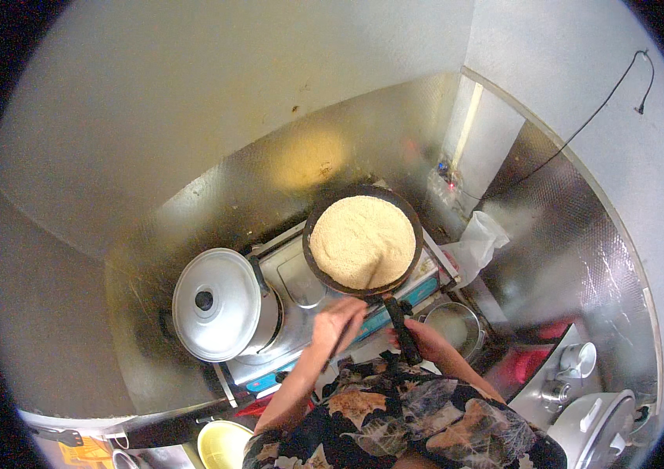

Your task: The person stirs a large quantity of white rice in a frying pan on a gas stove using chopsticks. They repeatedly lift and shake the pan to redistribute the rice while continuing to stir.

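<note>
A dark frying pan [311, 261] on the gas stove holds a broad heap of pale, crumbly, grain-like food [361, 234]. My left hand [338, 322] is closed round a thin dark utensil, whose far end reaches into the food near the pan's lower edge. Close to the pan's black handle [403, 331] is my right hand [426, 341], its fingers partly hidden behind that handle. It seems to hold the handle from the right side.
A lidded aluminium pot [218, 305] stands on the left of the stove [302, 352]. Right of the stove are a metal pot [455, 325], a plastic bag [478, 246], a small cup [578, 359] and a rice cooker [587, 431]. A yellow basin [223, 445] sits lower left.
</note>
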A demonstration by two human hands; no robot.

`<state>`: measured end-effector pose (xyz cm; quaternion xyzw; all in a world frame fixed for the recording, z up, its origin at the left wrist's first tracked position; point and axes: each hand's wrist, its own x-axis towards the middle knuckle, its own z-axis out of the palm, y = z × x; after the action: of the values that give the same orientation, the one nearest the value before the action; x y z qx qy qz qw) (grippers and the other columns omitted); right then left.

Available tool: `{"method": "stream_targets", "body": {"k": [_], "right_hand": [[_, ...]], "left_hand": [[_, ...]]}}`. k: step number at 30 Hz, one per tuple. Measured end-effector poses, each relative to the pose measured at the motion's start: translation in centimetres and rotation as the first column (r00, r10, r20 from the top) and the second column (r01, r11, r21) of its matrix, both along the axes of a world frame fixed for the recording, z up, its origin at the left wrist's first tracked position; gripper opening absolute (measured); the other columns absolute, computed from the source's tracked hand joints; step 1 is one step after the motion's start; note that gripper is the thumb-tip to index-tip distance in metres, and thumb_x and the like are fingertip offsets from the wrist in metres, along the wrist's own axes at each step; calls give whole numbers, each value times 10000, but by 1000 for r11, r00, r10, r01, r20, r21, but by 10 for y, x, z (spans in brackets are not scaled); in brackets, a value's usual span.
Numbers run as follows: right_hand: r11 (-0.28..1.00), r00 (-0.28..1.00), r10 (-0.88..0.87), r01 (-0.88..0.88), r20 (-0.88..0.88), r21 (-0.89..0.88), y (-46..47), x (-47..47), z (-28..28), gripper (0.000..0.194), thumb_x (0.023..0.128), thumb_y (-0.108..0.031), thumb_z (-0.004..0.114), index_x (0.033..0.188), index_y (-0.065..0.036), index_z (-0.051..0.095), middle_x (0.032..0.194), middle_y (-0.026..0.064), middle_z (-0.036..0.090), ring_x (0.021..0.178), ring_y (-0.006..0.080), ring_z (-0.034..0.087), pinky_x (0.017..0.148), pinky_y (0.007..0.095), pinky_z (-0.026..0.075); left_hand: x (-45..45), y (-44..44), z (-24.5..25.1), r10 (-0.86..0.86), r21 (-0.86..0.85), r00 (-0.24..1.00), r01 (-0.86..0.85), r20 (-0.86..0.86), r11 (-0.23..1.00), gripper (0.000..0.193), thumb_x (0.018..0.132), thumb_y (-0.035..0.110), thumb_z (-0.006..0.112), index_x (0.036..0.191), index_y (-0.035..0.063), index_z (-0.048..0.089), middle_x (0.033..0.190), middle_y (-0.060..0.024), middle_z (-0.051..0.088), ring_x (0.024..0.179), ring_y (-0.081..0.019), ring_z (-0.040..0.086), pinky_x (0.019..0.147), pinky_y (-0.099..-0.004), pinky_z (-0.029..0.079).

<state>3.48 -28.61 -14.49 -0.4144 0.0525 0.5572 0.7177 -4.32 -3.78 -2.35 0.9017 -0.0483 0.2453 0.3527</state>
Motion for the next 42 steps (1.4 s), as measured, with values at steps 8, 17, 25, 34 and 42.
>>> {"method": "stream_targets", "body": {"k": [8, 17, 25, 34, 42], "right_hand": [[1000, 1000, -29, 29, -10, -5, -4, -3, -11, 531, 1045, -429, 464, 1302, 31, 533, 1211, 145, 653, 994, 256, 676, 919, 390, 550], [999, 998, -43, 43, 37, 3, -16, -7, -22, 437, 1054, -370, 436, 1278, -19, 569, 1173, 114, 675, 992, 226, 665, 918, 364, 522], [1000, 996, 9, -11, 86, 21, 0, 9, -10, 430, 1042, -366, 471, 1305, -37, 554, 1252, 128, 656, 992, 238, 666, 899, 385, 539], [994, 991, 105, -102, 86, -31, 19, 12, 4, 439, 1024, -392, 527, 1395, -157, 524, 1183, 110, 700, 741, 137, 634, 635, 288, 541], [992, 988, 103, -95, -115, 79, 14, 7, -16, 488, 1045, -411, 484, 1401, -80, 510, 1121, 104, 689, 667, 121, 596, 587, 274, 530]], "left_hand": [[92, -22, -35, -8, 127, 999, 12, -32, 992, 152, 845, 82, 675, 995, 80, 694, 1004, -131, 710, 909, -334, 679, 815, -421, 553], [56, 43, -22, 263, 412, 965, -246, 15, 877, 104, 799, 143, 675, 888, 97, 648, 855, -103, 636, 853, -321, 622, 765, -448, 498], [-37, -2, 23, 121, 89, 993, -120, 4, 989, 82, 775, 25, 699, 853, 50, 690, 806, -134, 696, 737, -335, 681, 718, -431, 546], [18, 2, -3, 238, 52, 966, -244, 99, 968, 90, 824, 29, 683, 911, 47, 695, 839, -162, 687, 781, -356, 668, 727, -434, 537], [-32, -29, 4, 145, -58, 989, -146, -36, 987, 88, 827, 41, 701, 914, 55, 708, 872, -143, 714, 811, -323, 703, 738, -400, 562]]}}
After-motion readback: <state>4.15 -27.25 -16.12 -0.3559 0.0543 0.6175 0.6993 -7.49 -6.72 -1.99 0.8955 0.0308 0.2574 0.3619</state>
